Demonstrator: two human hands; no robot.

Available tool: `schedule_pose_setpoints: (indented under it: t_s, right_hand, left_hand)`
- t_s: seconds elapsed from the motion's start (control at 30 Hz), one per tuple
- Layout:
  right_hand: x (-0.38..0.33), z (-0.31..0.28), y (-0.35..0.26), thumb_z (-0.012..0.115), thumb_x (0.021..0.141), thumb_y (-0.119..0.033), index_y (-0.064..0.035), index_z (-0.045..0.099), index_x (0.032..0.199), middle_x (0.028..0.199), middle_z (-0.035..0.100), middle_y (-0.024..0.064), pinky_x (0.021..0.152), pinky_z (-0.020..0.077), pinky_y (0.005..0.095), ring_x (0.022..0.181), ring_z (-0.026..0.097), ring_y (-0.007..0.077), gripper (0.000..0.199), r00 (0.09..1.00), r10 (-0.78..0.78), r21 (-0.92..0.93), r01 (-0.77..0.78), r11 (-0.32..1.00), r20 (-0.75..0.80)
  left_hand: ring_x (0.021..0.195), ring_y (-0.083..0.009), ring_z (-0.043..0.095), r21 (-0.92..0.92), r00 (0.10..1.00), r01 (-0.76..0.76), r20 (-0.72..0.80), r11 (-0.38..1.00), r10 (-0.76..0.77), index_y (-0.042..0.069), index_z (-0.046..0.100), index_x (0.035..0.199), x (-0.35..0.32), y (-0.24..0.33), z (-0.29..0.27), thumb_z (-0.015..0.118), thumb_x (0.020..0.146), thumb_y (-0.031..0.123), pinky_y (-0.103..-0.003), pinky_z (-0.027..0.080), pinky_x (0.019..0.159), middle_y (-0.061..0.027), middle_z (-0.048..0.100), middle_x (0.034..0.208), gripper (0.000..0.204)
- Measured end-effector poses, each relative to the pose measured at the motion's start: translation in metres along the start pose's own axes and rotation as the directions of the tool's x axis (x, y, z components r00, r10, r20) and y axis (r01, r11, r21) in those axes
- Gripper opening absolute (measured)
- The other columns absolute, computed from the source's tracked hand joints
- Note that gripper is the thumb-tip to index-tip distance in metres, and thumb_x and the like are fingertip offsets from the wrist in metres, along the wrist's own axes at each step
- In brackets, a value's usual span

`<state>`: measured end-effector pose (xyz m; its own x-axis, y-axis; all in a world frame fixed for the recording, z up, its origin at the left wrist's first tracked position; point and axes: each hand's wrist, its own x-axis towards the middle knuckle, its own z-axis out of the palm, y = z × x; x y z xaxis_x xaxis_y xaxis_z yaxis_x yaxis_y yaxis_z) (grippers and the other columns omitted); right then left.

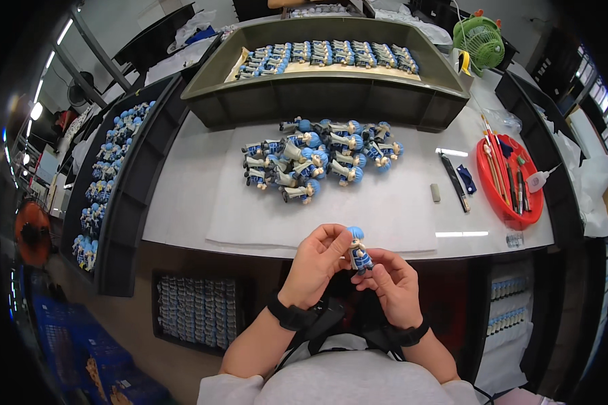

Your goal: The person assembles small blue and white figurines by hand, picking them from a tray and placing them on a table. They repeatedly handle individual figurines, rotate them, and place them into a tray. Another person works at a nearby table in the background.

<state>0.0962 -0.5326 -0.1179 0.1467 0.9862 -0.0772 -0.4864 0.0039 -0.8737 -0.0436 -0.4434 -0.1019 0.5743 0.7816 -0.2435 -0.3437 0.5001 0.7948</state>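
Hands — left hand [315,263] and right hand [393,281] — both pinched on a blue-haired figurine [358,250], more figurines [317,162] piled near the grey bin [324,101], red tray [512,179] off right.

On the white surface [385,209] we see a heap of blue-haired figurines [321,158] lying on their sides. Behind it stands a grey bin [324,101] with more figurines in rows. A dark tray [125,202] at the left edge holds others. To the right we find a red dish [493,202] of brushes, and a green fan [478,40] farther back.
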Motion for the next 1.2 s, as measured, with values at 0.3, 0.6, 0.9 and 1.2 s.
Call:
schedule_pose_setpoints:
  t_s: [0.3, 0.6, 0.9, 1.2]
  right_hand:
    - [-0.001, -0.005, 0.013, 0.071, 0.073, 0.008, 0.0002, 0.051, 0.117, 0.113, 0.054, 0.0088, 0.079, 0.0486, 0.0252, 0.096, 0.056, 0.0142, 0.049, 0.958, -0.277, -0.24, 0.254, 0.937, -0.069]
    - [0.0, -0.01, 0.016, 0.071, 0.071, 0.01, 0.0006, 0.053, 0.113, 0.107, 0.056, 0.0077, 0.081, 0.0482, 0.0276, 0.096, 0.057, 0.0152, 0.047, 0.952, -0.296, -0.292, 0.261, 0.92, -0.081]
    - [-0.003, 0.0, 0.001, 0.075, 0.069, 0.007, 0.0002, 0.056, 0.109, 0.102, 0.057, 0.0063, 0.076, 0.048, 0.0242, 0.085, 0.056, 0.0115, 0.044, 0.926, -0.373, -0.243, 0.348, 0.906, -0.064]
    - [-0.004, -0.006, 0.009, 0.07, 0.073, 0.009, 0.001, 0.056, 0.109, 0.105, 0.059, 0.0085, 0.08, 0.0495, 0.026, 0.088, 0.059, 0.0127, 0.039, 0.934, -0.328, -0.289, 0.278, 0.916, -0.14]
  left_hand:
    - [0.095, -0.0106, 0.056, 0.19, 0.986, -0.159, 0.073, 0.969, 0.148, 0.001, 0.052, 0.125, -0.011, -0.004, -0.008, 0.058, 0.09, 0.011, -0.025, 0.045, 0.084, -0.005, 0.06, 0.107, 0.036]
    - [0.108, -0.0178, 0.055, 0.129, 0.963, -0.261, 0.095, 0.957, 0.25, -0.002, 0.051, 0.123, -0.013, -0.01, -0.011, 0.057, 0.089, 0.003, -0.031, 0.043, 0.095, -0.0127, 0.059, 0.115, 0.036]
    - [0.101, -0.0121, 0.057, 0.248, 0.996, -0.087, 0.016, 0.965, 0.086, -0.002, 0.051, 0.124, -0.014, -0.01, -0.012, 0.057, 0.09, 0.006, -0.024, 0.047, 0.087, -0.0094, 0.06, 0.112, 0.035]
    - [0.101, -0.0131, 0.056, 0.187, 0.964, -0.263, 0.087, 0.947, 0.25, -0.001, 0.052, 0.122, -0.014, -0.011, -0.007, 0.062, 0.083, -0.003, -0.025, 0.047, 0.087, -0.0085, 0.058, 0.112, 0.04]
